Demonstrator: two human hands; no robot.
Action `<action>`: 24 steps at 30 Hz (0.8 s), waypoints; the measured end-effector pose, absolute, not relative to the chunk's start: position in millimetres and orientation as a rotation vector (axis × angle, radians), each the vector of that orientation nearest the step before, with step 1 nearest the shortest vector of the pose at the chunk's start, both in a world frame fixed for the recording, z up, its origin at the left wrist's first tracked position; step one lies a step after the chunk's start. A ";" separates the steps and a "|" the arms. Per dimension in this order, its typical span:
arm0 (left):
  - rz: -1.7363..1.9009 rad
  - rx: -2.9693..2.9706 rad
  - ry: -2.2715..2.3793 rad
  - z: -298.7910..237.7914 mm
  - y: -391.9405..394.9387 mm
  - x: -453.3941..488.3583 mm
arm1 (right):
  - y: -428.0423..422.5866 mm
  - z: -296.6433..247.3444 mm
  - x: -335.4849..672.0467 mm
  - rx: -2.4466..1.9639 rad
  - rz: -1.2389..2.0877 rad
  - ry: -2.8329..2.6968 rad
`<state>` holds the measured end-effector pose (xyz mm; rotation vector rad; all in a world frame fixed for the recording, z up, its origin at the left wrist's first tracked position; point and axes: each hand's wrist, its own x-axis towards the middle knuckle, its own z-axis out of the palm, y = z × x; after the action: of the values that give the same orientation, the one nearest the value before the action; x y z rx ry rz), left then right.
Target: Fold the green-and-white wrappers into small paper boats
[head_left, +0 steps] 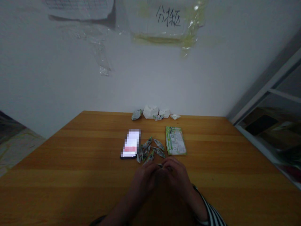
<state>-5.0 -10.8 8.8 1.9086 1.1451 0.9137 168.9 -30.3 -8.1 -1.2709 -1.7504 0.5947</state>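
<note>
My left hand and my right hand meet low over the table, fingers bent and pressed together. Between their fingertips shows the edge of a small folded wrapper, pinched from both sides; most of it is hidden. Just beyond the hands lies a loose group of narrow folded wrappers, green and whitish, pointed at the ends. A flat green-and-white printed packet lies behind my right hand, to the right of the group.
A phone with a lit, blurred screen lies left of the wrappers. Along the wall stand crumpled white tissues and a crumpled green-grey wrapper. The wooden table meets a wall with a taped handwritten sheet. A framed glass panel rises at right.
</note>
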 end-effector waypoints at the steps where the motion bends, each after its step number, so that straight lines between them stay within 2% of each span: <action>1: 0.880 1.919 1.132 8.5 -10.1 -5.6 | -30.4 -9.2 167.8 -1.287 0.634 -1.755; 5: 0.762 1.842 1.093 4.4 -5.4 -8.9 | -29.6 -13.8 167.6 -1.361 0.729 -1.733; 12: 0.966 1.310 1.093 -0.2 5.3 -14.0 | -19.6 -22.2 175.2 -1.315 0.928 -1.234; 16: 0.830 1.041 1.009 4.0 8.9 -13.4 | -17.4 -27.2 174.8 -1.249 1.037 -1.058; 24: 0.839 1.197 1.077 2.7 10.7 -9.5 | -26.0 -31.0 158.3 -1.232 1.102 -1.118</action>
<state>-9.5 10.7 2.7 1.1966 1.0767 0.8390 158.3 -26.0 -31.0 -1.2325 -1.1179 1.1022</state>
